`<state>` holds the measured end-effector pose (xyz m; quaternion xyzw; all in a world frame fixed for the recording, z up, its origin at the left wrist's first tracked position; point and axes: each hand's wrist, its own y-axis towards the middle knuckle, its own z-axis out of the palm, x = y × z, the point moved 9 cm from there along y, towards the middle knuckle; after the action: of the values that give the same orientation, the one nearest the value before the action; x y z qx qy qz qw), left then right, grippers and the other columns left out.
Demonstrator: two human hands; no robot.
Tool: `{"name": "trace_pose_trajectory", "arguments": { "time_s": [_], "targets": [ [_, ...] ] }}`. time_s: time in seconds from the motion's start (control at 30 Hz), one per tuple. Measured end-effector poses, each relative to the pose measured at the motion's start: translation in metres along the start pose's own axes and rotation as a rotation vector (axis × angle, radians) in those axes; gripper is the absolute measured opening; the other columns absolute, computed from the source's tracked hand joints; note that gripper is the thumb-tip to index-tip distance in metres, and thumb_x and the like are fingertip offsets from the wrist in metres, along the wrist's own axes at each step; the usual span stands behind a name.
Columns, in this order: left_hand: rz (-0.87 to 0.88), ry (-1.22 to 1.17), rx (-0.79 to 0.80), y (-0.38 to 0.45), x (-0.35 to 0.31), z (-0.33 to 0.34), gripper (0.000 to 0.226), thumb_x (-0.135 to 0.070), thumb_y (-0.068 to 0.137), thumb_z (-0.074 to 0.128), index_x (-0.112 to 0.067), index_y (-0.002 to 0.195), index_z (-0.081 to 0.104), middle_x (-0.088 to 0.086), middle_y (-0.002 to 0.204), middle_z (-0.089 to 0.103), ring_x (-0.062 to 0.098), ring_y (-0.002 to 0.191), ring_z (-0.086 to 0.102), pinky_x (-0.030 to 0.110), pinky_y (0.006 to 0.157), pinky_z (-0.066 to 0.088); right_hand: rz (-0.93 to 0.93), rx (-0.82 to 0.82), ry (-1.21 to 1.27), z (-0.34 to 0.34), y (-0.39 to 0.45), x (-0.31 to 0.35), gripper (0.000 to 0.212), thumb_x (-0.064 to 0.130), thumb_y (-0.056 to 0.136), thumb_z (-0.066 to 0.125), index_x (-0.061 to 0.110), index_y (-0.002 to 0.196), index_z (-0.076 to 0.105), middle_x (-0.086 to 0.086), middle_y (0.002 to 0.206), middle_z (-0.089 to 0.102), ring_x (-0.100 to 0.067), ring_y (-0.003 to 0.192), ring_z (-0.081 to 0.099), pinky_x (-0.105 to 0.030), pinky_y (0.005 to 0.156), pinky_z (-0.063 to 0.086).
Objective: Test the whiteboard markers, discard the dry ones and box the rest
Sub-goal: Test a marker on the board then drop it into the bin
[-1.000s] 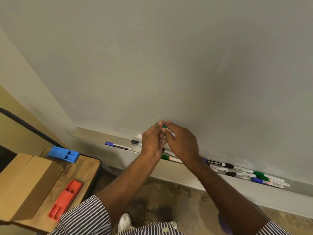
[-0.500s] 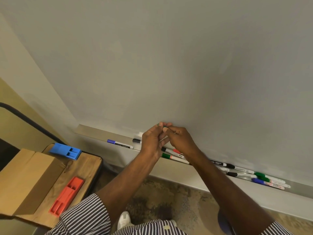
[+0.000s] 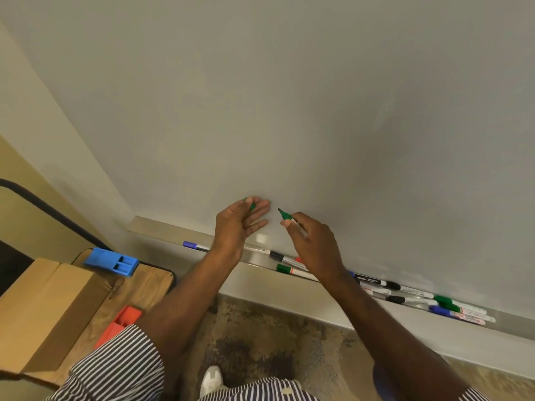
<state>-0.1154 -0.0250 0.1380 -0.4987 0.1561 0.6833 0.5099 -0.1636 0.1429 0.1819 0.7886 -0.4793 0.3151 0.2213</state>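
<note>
Green plastic is being handled in both hands just below the middle of the frame: the marker (image 3: 290, 219) is being pinched in the right hand (image 3: 311, 241), its dark tip uncovered and pointing up and left toward the whiteboard (image 3: 318, 111), near the surface but not clearly touching it. Its cap (image 3: 251, 204) is being held between thumb and forefinger of the left hand (image 3: 238, 224), while the other fingers of that hand are being left stretched out toward the board.

Such a marker is being judged light, stiff and smooth-sided, so only a gentle pinch is being called for; a firm squeeze is not needed and the barrel is unlikely to bend. The hold is being taken on the barrel just behind the coloured collar, which is likely giving good control of the tip. The felt tip is the delicate part and is best pressed lightly. The cap is small and easily dropped, so it is better kept pinched until it is being pushed back on.

More markers (image 3: 405, 296), black, green, blue and red, are lying along the tray (image 3: 162, 227) under the board, running from centre to lower right. At lower left, a cardboard box (image 3: 43, 308) is sitting on a wooden worktop (image 3: 144, 287), beside a blue holder (image 3: 111, 261) and a red holder (image 3: 121, 319).
</note>
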Motion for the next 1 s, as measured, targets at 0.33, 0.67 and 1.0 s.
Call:
{"name": "trace_pose_trajectory", "arguments": {
  "time_s": [0.33, 0.67, 1.0],
  "targets": [
    [0.290, 0.186, 0.023, -0.015, -0.080, 0.039, 0.045, -0.023, 0.108, 0.039, -0.016, 0.065, 0.048, 0.010, 0.060, 0.058, 0.028, 0.052, 0.053, 0.035, 0.059, 0.053, -0.329, -0.110, 0.560, -0.068, 0.014, 0.046, 0.042, -0.001, 0.102, 0.055, 0.024, 0.135, 0.063, -0.010, 0.096, 0.067, -0.021, 0.054, 0.059, -0.029, 0.050, 0.056],
    [1.019, 0.362, 0.222, -0.073, -0.231, 0.137, 0.034, -0.015, 0.109, 0.040, -0.003, 0.085, 0.063, 0.012, 0.071, 0.063, 0.030, 0.058, 0.057, 0.040, 0.058, 0.049, -0.716, -0.122, 0.620, -0.179, 0.013, 0.149, 0.043, -0.006, 0.096, 0.034, 0.007, 0.125, 0.062, -0.020, 0.113, 0.072, -0.037, 0.083, 0.069, -0.039, 0.063, 0.058],
    [1.823, 0.687, 0.194, -0.149, -0.348, 0.220, 0.015, -0.016, 0.097, 0.068, -0.006, 0.103, 0.077, 0.003, 0.103, 0.076, 0.024, 0.109, 0.067, 0.040, 0.092, 0.052, -0.927, -0.370, 0.601, -0.285, 0.017, 0.221, 0.014, 0.015, 0.096, 0.059, 0.009, 0.109, 0.057, -0.021, 0.089, 0.072, -0.042, 0.064, 0.065, -0.042, 0.050, 0.051]
  ]
}}
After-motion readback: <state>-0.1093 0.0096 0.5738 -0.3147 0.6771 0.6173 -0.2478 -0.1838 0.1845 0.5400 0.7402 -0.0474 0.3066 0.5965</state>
